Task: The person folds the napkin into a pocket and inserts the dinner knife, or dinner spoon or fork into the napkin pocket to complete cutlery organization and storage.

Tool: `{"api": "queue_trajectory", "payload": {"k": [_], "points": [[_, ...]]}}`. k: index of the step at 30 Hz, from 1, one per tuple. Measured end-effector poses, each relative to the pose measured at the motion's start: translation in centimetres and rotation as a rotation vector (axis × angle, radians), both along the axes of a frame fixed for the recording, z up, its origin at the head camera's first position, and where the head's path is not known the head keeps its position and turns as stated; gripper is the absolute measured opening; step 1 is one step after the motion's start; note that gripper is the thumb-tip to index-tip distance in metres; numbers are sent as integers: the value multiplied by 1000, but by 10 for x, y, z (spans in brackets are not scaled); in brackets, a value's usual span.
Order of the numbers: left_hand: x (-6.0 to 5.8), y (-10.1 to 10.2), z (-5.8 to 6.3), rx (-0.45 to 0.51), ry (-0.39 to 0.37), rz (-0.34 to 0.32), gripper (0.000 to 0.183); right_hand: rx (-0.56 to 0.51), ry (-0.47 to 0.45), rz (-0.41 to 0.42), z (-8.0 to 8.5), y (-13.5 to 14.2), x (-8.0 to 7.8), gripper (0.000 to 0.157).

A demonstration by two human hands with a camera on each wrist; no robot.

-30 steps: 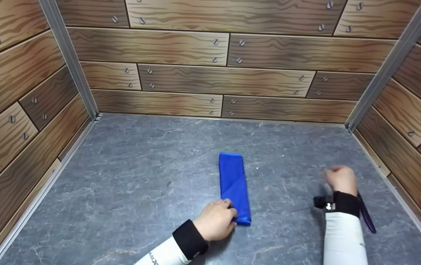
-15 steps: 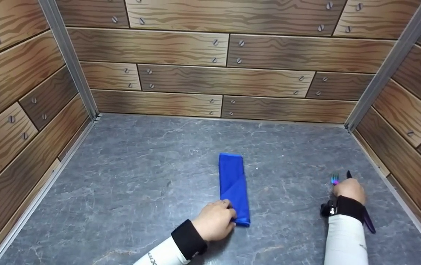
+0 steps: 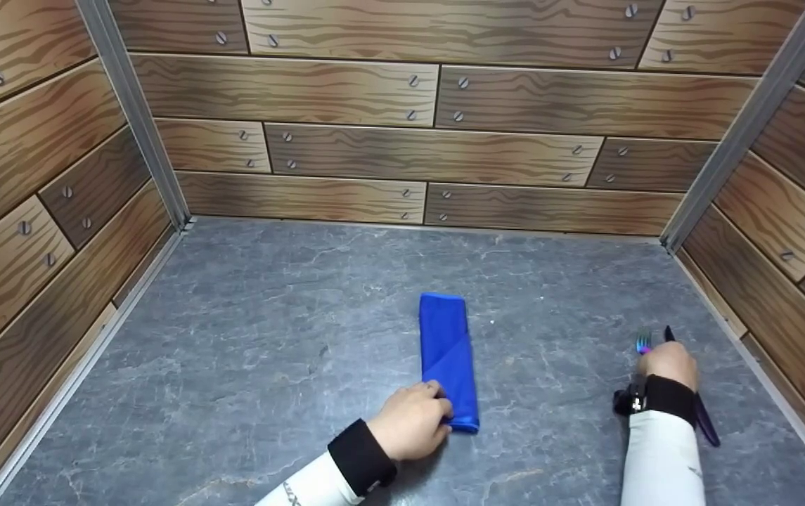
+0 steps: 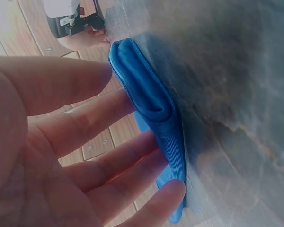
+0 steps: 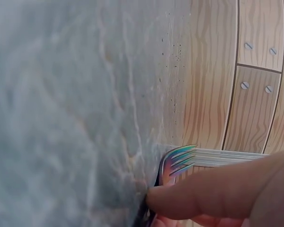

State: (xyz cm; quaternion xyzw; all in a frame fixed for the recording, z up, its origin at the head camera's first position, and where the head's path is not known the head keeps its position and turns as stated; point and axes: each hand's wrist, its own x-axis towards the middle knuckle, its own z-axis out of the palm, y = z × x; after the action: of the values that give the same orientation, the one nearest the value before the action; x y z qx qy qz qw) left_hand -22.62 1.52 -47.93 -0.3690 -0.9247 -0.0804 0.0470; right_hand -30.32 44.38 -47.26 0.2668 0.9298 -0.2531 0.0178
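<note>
A folded blue cloth point(image 3: 444, 330) lies lengthwise on the grey marbled surface. My left hand point(image 3: 413, 422) rests at its near end; in the left wrist view the fingers stretch out loosely against the cloth point(image 4: 137, 80), with the thumb beside its edge. Over at the right, my right hand point(image 3: 671, 365) pinches a rainbow-coloured metal fork point(image 5: 173, 163) between thumb and fingers, low at the surface. Its tines point away from me, and the handle is mostly hidden under the hand. A slim dark knife point(image 3: 708, 424) with a purplish handle lies alongside, partly covered by the right hand and wrist.
Wood-plank panels point(image 3: 346, 147) enclose the surface at the back and both sides. Grey metal posts point(image 3: 732, 126) stand in the rear corners. The right panel point(image 3: 761, 274) is not far from my right hand.
My right hand has come down slightly nearer and to the right, onto the fork, whose tines now show beyond the fingers. My left hand and the cloth have stayed put.
</note>
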Motion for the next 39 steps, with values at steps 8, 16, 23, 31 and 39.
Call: {"api": "queue_trajectory", "payload": {"k": [8, 16, 23, 31, 39], "points": [[0, 0, 0, 4, 4, 0, 12, -17, 21, -5, -2, 2, 0, 50], [0, 0, 0, 8, -7, 2, 12, -31, 29, -7, -2, 2, 1, 56], [0, 0, 0, 13, -21, 6, 11, -2, -3, 35, 1, 1, -2, 58], [-1, 1, 0, 6, -36, 15, 12, -5, 27, 32, 11, -6, -3, 52], [0, 0, 1, -4, -19, 18, 12, -97, 192, 88, 22, -23, -5, 39]]}}
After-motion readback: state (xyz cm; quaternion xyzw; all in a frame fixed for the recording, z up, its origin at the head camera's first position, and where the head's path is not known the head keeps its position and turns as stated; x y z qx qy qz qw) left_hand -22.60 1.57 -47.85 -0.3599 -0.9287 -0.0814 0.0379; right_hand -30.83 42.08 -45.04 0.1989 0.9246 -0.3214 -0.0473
